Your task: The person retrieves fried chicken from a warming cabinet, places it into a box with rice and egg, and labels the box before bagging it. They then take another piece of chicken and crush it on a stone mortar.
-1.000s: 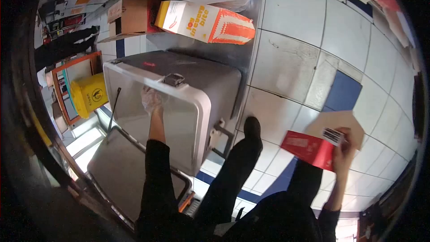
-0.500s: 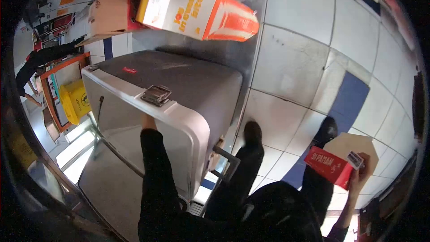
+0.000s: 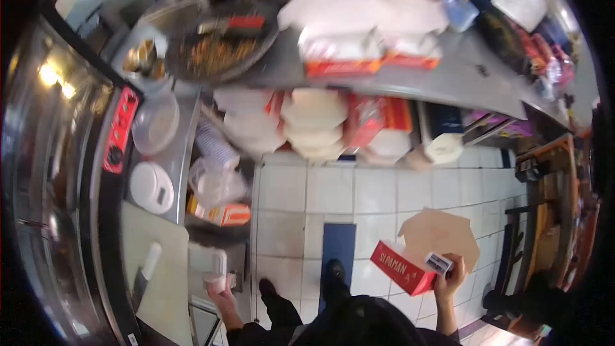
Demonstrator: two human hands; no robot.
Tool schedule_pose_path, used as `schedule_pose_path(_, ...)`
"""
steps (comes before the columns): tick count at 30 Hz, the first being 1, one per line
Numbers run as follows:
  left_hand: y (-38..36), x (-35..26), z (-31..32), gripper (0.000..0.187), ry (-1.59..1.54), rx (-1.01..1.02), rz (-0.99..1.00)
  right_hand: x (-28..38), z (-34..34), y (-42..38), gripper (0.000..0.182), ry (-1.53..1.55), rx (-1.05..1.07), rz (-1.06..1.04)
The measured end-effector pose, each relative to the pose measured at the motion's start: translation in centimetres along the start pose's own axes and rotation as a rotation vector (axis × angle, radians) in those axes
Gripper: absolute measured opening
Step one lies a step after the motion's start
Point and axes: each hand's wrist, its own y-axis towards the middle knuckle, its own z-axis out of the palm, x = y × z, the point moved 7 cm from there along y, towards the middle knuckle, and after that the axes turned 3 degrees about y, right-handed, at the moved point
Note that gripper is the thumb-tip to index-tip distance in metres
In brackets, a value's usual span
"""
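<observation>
My right hand (image 3: 453,275) grips a red food box (image 3: 400,270) marked "SIPAMAN" by its side, with its pale brown lid (image 3: 439,234) standing open. A small black-and-white label or card (image 3: 439,263) shows by the fingers. At the lower left, my left hand (image 3: 221,287) has its fingers closed around a small, pale container (image 3: 216,279), whose details are blurred. The box is over the tiled floor, and my left hand is beside the counter with the cutting board (image 3: 163,263).
A knife (image 3: 147,275) lies on the board, near a white scale (image 3: 152,187) and a clear bowl (image 3: 155,122). Ahead, a steel counter (image 3: 282,67) bears a dark pan (image 3: 221,48) of food and open boxes (image 3: 339,54). More boxes (image 3: 314,125) are stacked below.
The view has turned from the cooler to the counters. My left hand, previously hidden inside the cooler, now shows with a small pale container. My right hand still holds the red box.
</observation>
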Motion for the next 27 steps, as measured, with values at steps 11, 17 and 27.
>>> schedule_pose_path(11,-22.3,1.6,51.5,0.061,-0.040,1.034,-0.513,0.5,-8.2,23.9,0.022,0.057,-0.309,-0.678)
schedule_pose_path(17,-33.8,-0.9,73.8,0.071,0.200,1.435,-0.075,-4.6,-1.9,36.3,0.032,0.055,-0.098,-0.867)
schedule_pose_path(27,-39.5,10.6,96.6,0.055,1.033,1.686,1.138,-11.9,3.2,45.0,0.031,0.138,0.362,-1.134)
